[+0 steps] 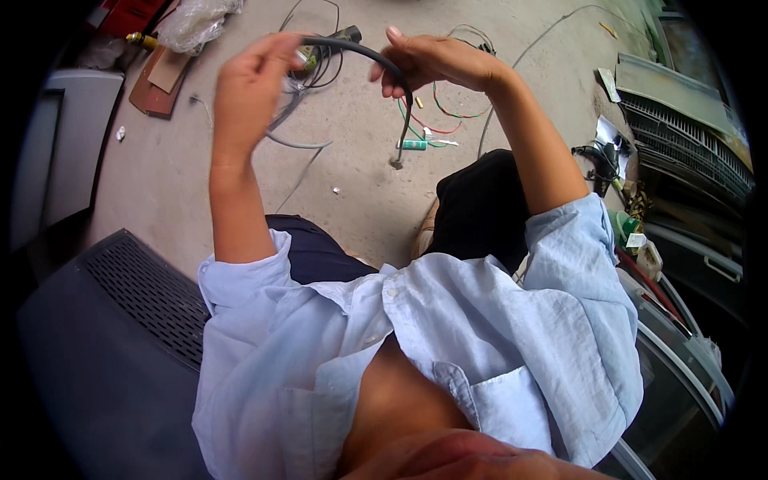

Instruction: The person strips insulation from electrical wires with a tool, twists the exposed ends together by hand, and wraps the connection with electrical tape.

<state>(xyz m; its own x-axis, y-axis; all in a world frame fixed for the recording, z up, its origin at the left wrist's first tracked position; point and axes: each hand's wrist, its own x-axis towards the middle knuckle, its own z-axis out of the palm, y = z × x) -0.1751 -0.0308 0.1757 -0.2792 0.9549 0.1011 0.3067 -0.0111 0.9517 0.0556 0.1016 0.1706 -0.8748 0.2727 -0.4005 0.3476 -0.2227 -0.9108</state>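
Note:
A thick black cable (357, 48) arches above the concrete floor. My left hand (254, 90), somewhat blurred, has its fingers closed around one end of it. From there the cable curves to the right and bends downward, its lower end hanging toward the floor between my knees. My right hand (445, 64) is open at the bend, thumb raised and fingers apart. The cable passes by its fingers; whether they touch it I cannot tell. Behind the cable, a dark green and black tool (346, 35) with a cord lies on the floor, partly covered by my left hand.
Red and green wires (436, 128) and a small green cylinder (414, 145) lie on the floor (364, 192). Grey panels (80, 144) stand at the left, near a perforated dark panel (152, 288). Grilles (680, 132) are piled at the right. Clear plastic wrap (192, 24) lies at the far left.

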